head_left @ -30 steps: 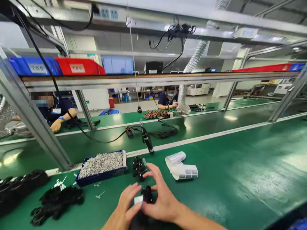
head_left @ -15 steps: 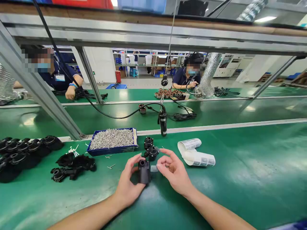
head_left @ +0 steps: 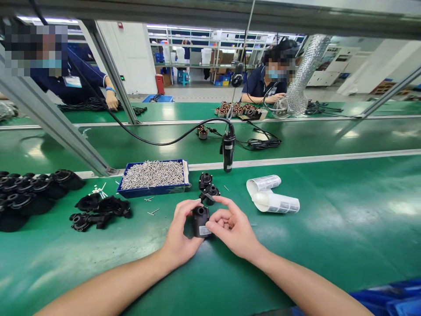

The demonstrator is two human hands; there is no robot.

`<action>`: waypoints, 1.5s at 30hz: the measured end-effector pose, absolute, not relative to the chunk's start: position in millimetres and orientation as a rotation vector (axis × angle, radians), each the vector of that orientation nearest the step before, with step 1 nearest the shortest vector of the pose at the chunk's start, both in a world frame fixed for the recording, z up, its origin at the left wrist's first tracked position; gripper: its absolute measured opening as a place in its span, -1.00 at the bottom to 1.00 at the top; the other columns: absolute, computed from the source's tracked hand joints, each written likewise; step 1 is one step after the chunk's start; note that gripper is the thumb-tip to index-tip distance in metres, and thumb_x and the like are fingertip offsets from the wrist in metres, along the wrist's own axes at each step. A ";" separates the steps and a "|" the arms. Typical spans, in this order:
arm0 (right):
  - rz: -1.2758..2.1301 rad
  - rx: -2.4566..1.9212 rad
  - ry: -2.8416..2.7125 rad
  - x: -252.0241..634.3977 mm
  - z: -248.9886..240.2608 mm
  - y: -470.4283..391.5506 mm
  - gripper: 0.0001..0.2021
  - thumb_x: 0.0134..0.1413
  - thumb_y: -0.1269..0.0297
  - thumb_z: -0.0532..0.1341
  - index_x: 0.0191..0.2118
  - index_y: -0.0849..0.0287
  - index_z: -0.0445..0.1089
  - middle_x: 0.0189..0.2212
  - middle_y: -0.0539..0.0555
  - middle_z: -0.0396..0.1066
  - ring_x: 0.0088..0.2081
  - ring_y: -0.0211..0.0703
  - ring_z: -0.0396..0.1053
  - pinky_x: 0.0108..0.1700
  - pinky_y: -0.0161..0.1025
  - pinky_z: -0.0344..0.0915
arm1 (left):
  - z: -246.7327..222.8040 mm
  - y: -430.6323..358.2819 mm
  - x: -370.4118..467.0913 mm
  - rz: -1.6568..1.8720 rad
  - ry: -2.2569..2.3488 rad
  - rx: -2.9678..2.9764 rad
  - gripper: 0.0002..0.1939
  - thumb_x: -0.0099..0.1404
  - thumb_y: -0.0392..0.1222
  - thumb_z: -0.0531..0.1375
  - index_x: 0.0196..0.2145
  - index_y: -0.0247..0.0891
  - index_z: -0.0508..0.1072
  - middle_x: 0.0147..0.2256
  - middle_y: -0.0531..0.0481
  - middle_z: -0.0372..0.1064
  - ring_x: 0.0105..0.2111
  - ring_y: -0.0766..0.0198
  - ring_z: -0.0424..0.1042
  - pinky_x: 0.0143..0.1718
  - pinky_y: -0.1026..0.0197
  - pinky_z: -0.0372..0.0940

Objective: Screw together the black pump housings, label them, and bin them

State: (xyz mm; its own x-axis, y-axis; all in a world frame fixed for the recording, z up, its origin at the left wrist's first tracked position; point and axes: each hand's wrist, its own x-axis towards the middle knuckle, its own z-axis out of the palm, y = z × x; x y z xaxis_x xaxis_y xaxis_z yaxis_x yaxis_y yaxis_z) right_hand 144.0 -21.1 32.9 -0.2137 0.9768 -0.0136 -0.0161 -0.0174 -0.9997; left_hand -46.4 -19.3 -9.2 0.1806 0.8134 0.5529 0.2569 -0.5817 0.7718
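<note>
My left hand (head_left: 181, 235) is wrapped round a black pump housing (head_left: 201, 216), its round opening facing up. A small silvery label (head_left: 205, 230) lies against the front of the housing. My right hand (head_left: 234, 226) is closed, its thumb at the label's right edge. Near the tip of its raised index finger, a second pale label (head_left: 209, 197) shows, partly hidden. Just behind the hands stand two black pump parts (head_left: 205, 180) with round tops. To the right lies a curled strip of labels (head_left: 276, 204) on white backing.
A blue tray (head_left: 154, 192) of metal pins stands behind left, with loose pins nearby. Black brackets (head_left: 98, 210) and rows of black housings (head_left: 36, 193) lie left. An electric screwdriver (head_left: 227, 151) hangs over the green bench (head_left: 345, 232). Two co-workers sit opposite.
My right hand has brought the label from beside the housing onto its front. The view has tilted downward, and a blue bin now shows at lower right.
</note>
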 end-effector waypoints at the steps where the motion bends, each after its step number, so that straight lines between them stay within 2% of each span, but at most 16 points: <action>1: 1.378 -1.099 -1.350 144.0 32.7 -21.5 -0.32 0.10 0.01 0.45 0.24 0.14 0.25 -0.43 -0.07 0.45 -0.51 -0.32 0.24 -0.43 -0.31 0.21 | -8.7 -19.3 -46.3 1.404 1.003 1.946 -0.42 0.40 -0.22 0.33 0.30 -0.10 0.26 0.15 -0.23 0.31 0.16 -0.01 0.40 0.07 -0.04 0.48; 14: 1.263 -1.112 -1.413 141.7 28.0 -24.9 -0.40 0.15 0.13 0.40 0.25 0.16 0.27 -0.40 -0.03 0.51 -0.56 -0.36 0.14 -0.49 -0.34 0.09 | -5.0 -17.3 -45.5 1.425 0.993 2.038 -0.42 0.40 -0.29 0.30 0.31 -0.10 0.26 0.14 -0.20 0.32 0.14 0.02 0.37 0.07 -0.01 0.46; 20: 1.135 -1.144 -1.512 141.8 24.8 -27.0 -0.44 0.20 0.15 0.37 0.26 0.15 0.29 -0.40 -0.01 0.54 -0.58 -0.35 0.17 -0.54 -0.35 0.09 | -6.2 -17.2 -45.0 1.433 0.991 2.039 -0.41 0.41 -0.31 0.28 0.32 -0.09 0.24 0.16 -0.20 0.31 0.17 0.02 0.34 0.10 -0.03 0.44; 25: 0.670 -1.007 -1.856 144.7 18.8 -28.6 -0.58 0.37 0.26 0.28 0.27 0.08 0.31 -0.40 -0.04 0.58 -0.60 -0.35 0.24 -0.47 -0.32 0.25 | -6.5 -17.0 -45.6 1.451 0.978 2.043 -0.40 0.40 -0.31 0.27 0.33 -0.10 0.25 0.15 -0.20 0.31 0.17 0.02 0.34 0.08 -0.01 0.45; 28: 0.324 -0.935 -2.004 150.8 16.4 -25.0 -0.63 0.43 0.23 0.26 0.27 0.07 0.34 -0.38 -0.03 0.59 -0.58 -0.30 0.29 -0.39 -0.28 0.32 | -7.1 -17.2 -47.2 1.450 0.972 2.004 -0.40 0.38 -0.30 0.29 0.31 -0.11 0.26 0.14 -0.21 0.32 0.16 0.00 0.36 0.05 -0.02 0.47; 31: 0.308 -1.073 -1.967 157.7 17.5 -19.3 -0.44 0.39 0.11 0.30 0.37 0.13 0.23 -0.33 0.00 0.59 -0.58 -0.30 0.30 -0.43 -0.29 0.29 | -6.3 -18.2 -48.0 1.467 0.968 1.942 -0.38 0.36 -0.28 0.35 0.30 -0.10 0.25 0.15 -0.22 0.30 0.14 -0.02 0.38 0.03 -0.02 0.48; 34: 0.590 -1.216 -1.966 156.7 20.8 -17.5 -0.15 0.22 0.03 0.41 0.47 0.18 0.03 -0.40 -0.06 0.53 -0.60 -0.29 0.28 -0.49 -0.30 0.20 | -3.6 -20.3 -46.7 1.481 0.920 2.028 -0.37 0.36 -0.34 0.32 0.31 -0.12 0.25 0.11 -0.22 0.32 0.13 -0.02 0.36 0.05 -0.06 0.47; 37: 0.866 -1.295 -1.986 144.9 21.6 -21.1 0.05 0.05 0.11 0.47 0.52 0.15 -0.10 -0.39 -0.05 0.54 -0.52 -0.16 0.42 -0.46 -0.28 0.22 | -2.3 -23.2 -44.8 1.484 0.770 2.258 -0.29 0.35 -0.50 0.19 0.37 -0.12 0.20 0.09 -0.22 0.35 0.16 -0.01 0.31 0.17 -0.17 0.40; 39: 0.967 -1.297 -1.966 136.5 18.8 -23.5 0.06 0.05 0.20 0.43 0.54 0.11 -0.17 -0.29 0.02 0.57 -0.40 -0.05 0.52 -0.37 -0.24 0.31 | -3.8 -24.4 -44.8 1.461 0.670 2.359 -0.19 0.32 -0.56 0.15 0.43 -0.08 0.12 0.13 -0.24 0.29 0.21 -0.03 0.27 0.22 -0.24 0.36; 41: 0.998 -1.253 -1.933 132.9 14.5 -23.8 0.06 0.08 0.25 0.41 0.55 0.08 -0.23 -0.16 0.10 0.58 -0.27 0.02 0.57 -0.25 -0.17 0.40 | -6.6 -24.2 -46.7 1.407 0.646 2.370 -0.12 0.35 -0.47 0.24 0.48 -0.04 0.01 0.23 -0.30 0.14 0.30 -0.13 0.19 0.23 -0.31 0.33; 43: 1.019 -1.162 -1.944 136.1 11.5 -22.2 0.13 0.05 0.28 0.44 0.56 0.06 -0.29 -0.03 0.17 0.53 -0.20 0.02 0.55 -0.17 -0.13 0.44 | -9.5 -22.9 -50.4 1.359 0.685 2.280 0.03 0.32 -0.18 0.42 0.51 -0.06 -0.11 0.33 -0.39 -0.04 0.37 -0.29 0.09 0.22 -0.37 0.34; 45: 1.050 -1.025 -2.046 144.9 12.2 -19.6 0.19 0.01 0.36 0.44 0.57 0.00 -0.35 0.12 0.22 0.45 -0.18 -0.03 0.52 -0.17 -0.13 0.46 | -11.3 -21.6 -54.3 1.330 0.746 2.136 0.21 0.22 0.12 0.50 0.52 -0.08 -0.19 0.36 -0.44 -0.11 0.35 -0.37 0.12 0.17 -0.36 0.39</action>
State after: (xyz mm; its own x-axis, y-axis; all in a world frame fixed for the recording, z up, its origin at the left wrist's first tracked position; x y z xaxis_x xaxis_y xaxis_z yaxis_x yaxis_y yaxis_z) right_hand 144.9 -19.6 12.2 -0.5114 0.8429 0.1673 0.3554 0.3847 -0.8519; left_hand -54.3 -21.6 -11.3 0.3690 0.6831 0.6303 0.1820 -0.7181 0.6717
